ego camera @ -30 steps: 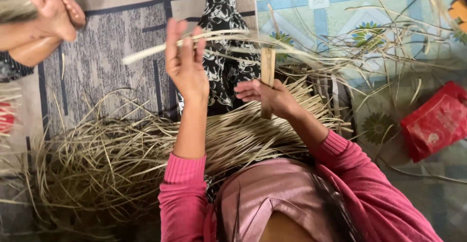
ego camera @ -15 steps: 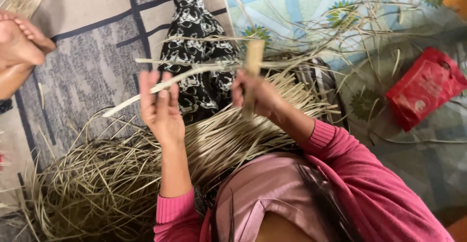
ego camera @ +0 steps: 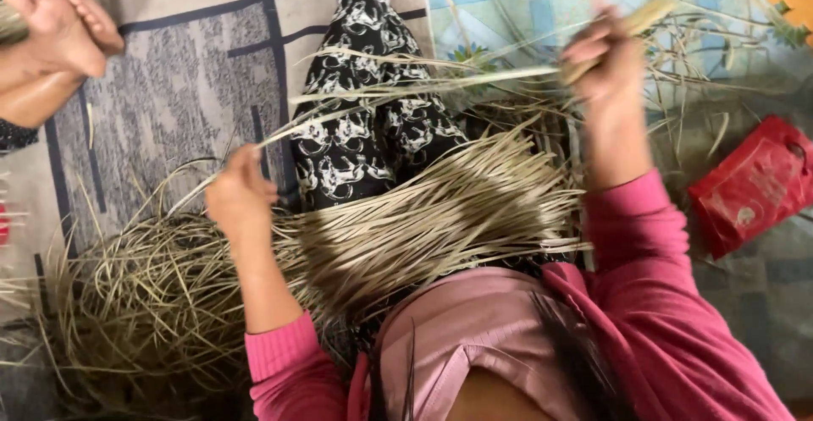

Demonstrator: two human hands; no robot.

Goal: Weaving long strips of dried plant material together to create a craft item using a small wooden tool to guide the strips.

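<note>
My left hand is closed on the near end of a long pale leaf strip that stretches up and to the right across my lap. My right hand is raised at the upper right, gripping a small flat wooden tool at the strip's far end; this hand is blurred by motion. A bundle of split straw-coloured strips lies across my lap over black-and-white patterned trousers. I wear pink sleeves.
A loose heap of dried strips covers the grey rug at the left. Another person's bare foot rests at the upper left. A red plastic bag lies on the patterned floor mat at the right, with stray strips around.
My right hand has swept up and to the right with the wooden tool along the strip. My left hand has dropped lower and closed on the strip's near end.
</note>
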